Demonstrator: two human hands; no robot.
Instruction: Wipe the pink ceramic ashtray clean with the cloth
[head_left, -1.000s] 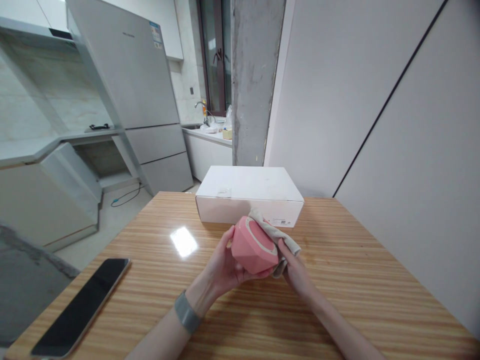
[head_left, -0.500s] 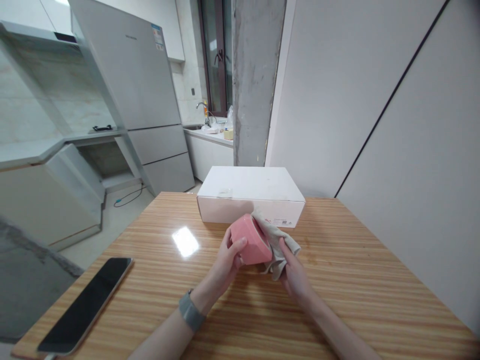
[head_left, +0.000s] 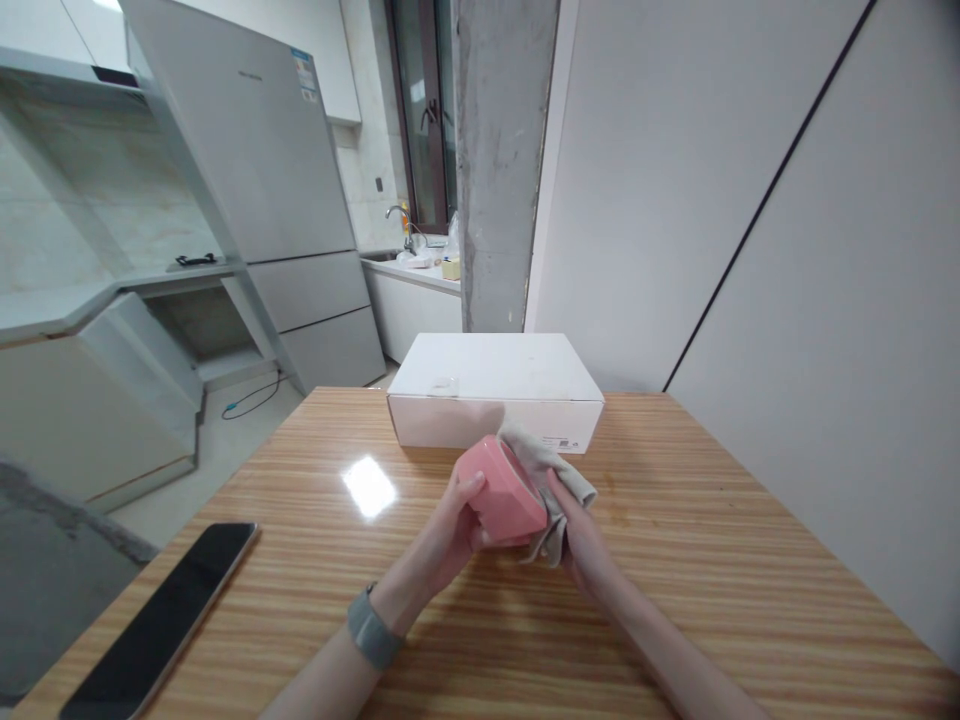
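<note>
A pink bowl [head_left: 504,492] with angular sides is held tilted above the table, its underside turned toward me and its opening facing away to the right. My left hand [head_left: 459,515] grips it from the left, the thumb lying on its outer wall. A grey-beige cloth [head_left: 553,480] is bunched in my right hand [head_left: 581,530] and pressed against the bowl's right side, partly over the rim. The right fingertips are hidden by the cloth. How far the cloth reaches inside the bowl I cannot tell.
Behind my hands a white cardboard box [head_left: 495,385] stands on the striped wooden table [head_left: 720,560]. A black phone [head_left: 169,610] lies at the table's left edge. Beyond it are a fridge [head_left: 255,150], a sink counter [head_left: 412,285] and a concrete pillar [head_left: 499,170].
The bowl has turned slightly in my left hand, and the cloth has shifted a little along its side. The whole scene sits slightly further left as the head view moved.
</note>
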